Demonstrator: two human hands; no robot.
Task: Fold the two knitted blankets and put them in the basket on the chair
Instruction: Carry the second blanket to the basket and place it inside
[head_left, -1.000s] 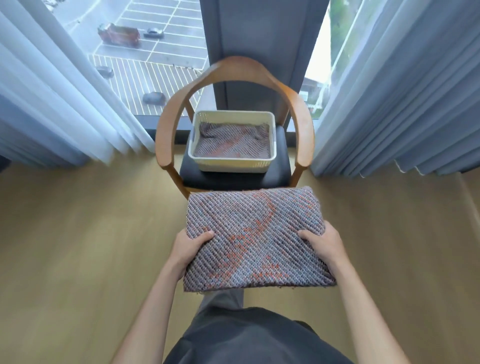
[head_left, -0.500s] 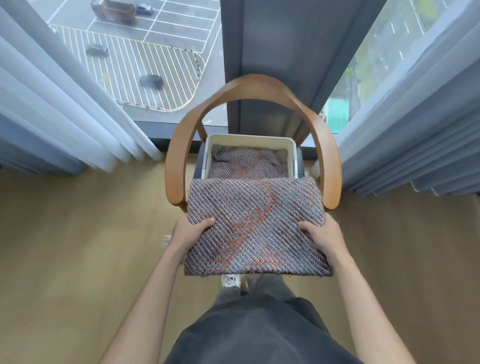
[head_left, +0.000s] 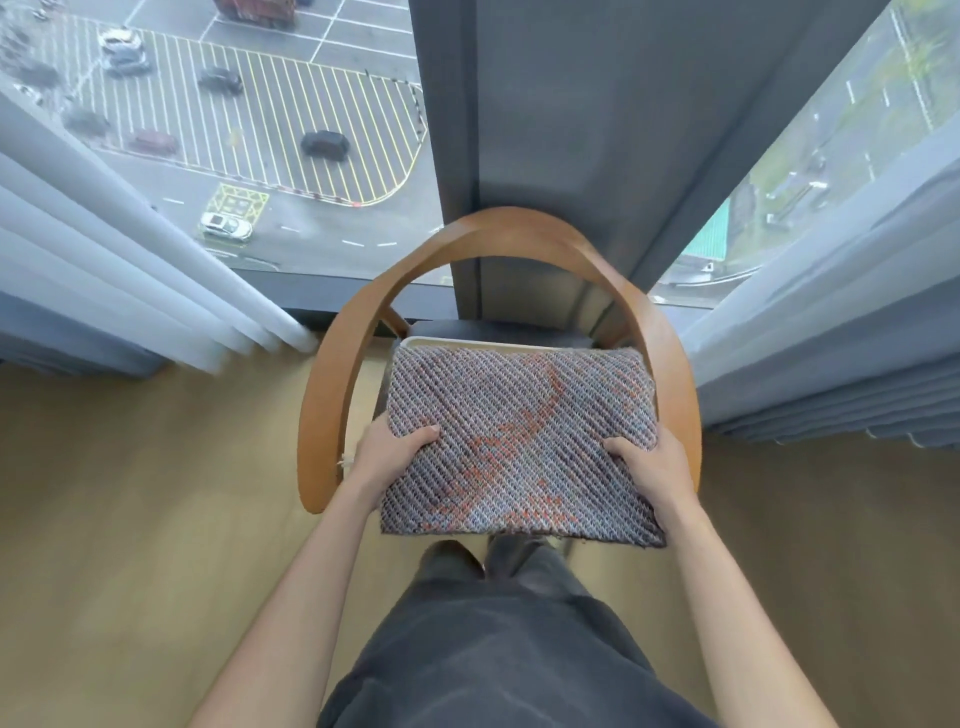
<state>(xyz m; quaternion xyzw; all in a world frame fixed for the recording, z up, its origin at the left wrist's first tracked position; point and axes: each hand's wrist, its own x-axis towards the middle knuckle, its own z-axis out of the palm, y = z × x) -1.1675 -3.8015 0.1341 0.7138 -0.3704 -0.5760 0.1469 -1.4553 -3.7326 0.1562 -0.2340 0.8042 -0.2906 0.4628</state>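
Note:
A folded knitted blanket (head_left: 519, 441), grey with orange patches, is held flat over the chair. My left hand (head_left: 389, 457) grips its left edge, thumb on top. My right hand (head_left: 649, 467) grips its right edge the same way. Only the cream back rim of the basket (head_left: 447, 341) shows beyond the blanket's far edge; the blanket covers the rest of the basket and whatever lies in it. The wooden chair (head_left: 332, 389) curves its armrest and backrest around the basket, with a dark seat cushion (head_left: 493, 328) behind it.
A tall window behind the chair looks down on a car park, split by a grey pillar (head_left: 545, 130). Pale curtains (head_left: 130, 270) hang at left and grey curtains (head_left: 831, 322) at right. Wooden floor (head_left: 156, 519) spreads on both sides. My dark trousers fill the bottom.
I have stepped closer to the chair. Both hands carried the folded blanket forward until it covers the basket, hiding the blanket that lay inside.

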